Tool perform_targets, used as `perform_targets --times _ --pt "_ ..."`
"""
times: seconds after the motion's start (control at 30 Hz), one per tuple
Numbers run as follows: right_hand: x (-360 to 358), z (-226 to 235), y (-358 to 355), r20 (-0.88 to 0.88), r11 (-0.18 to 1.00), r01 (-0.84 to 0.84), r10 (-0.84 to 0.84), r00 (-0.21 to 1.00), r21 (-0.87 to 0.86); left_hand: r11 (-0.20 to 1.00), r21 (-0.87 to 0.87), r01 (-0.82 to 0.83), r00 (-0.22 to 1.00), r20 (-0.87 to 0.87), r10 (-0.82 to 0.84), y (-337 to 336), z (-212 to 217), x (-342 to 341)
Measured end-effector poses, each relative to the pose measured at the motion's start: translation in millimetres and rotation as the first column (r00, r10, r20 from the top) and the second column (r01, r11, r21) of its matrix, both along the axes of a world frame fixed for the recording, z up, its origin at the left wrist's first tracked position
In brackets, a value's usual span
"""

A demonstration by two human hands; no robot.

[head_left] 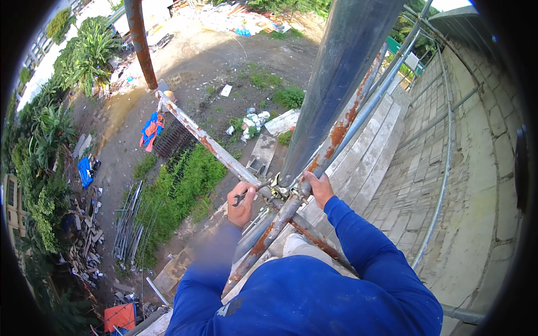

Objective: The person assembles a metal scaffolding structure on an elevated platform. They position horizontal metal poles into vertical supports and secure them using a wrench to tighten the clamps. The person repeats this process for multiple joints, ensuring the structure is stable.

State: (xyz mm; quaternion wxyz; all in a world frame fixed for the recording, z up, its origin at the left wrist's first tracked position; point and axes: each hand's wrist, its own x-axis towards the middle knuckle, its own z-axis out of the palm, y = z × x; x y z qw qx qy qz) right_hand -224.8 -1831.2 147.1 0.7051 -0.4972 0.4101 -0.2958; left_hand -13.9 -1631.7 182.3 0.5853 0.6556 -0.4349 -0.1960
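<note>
Below my blue long sleeves [367, 235], my left hand [240, 211] is curled closed around a dark metal open-ended wrench [239, 198]; I'd judge it light, rigid and best held by its shank. My right hand [321, 191] is wrapped on a white, rust-blotched steel tube [338, 133], though its underside fingers are hidden from me. That tube should be stiff and heavy for its length, its scabby rust giving good bite, so holding close to the joint makes sense. Between my hands sits a brass-coloured metal scaffold clamp [283, 190], hard and compact, with edges that could pinch; I'd take it by its outer body. Beyond it rises a thick grey metal pole [339, 73], smoother and likely slicker. Far below lie green weeds [182, 182] and a pile of thin grey pipes [128, 224].
</note>
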Motion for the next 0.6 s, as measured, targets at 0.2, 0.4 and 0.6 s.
perform_targets --times 0.2,0.4,0.6 --pt "2.7 12.0 7.2 0.016 0.995 0.001 0.001 1.000 -0.097 0.960 0.188 0.209 0.878 0.396 -0.269 -66.0 63.5 22.4" --pt "3.0 3.1 6.3 0.050 0.991 -0.022 0.029 0.998 -0.131 0.795 0.453 0.404 0.726 0.370 -0.580 -186.5 4.7 51.2" --pt "-0.1 7.8 2.4 0.073 0.989 -0.087 0.096 0.993 -0.119 0.528 0.831 0.175 0.667 0.294 -0.685 -202.9 -118.8 69.7"
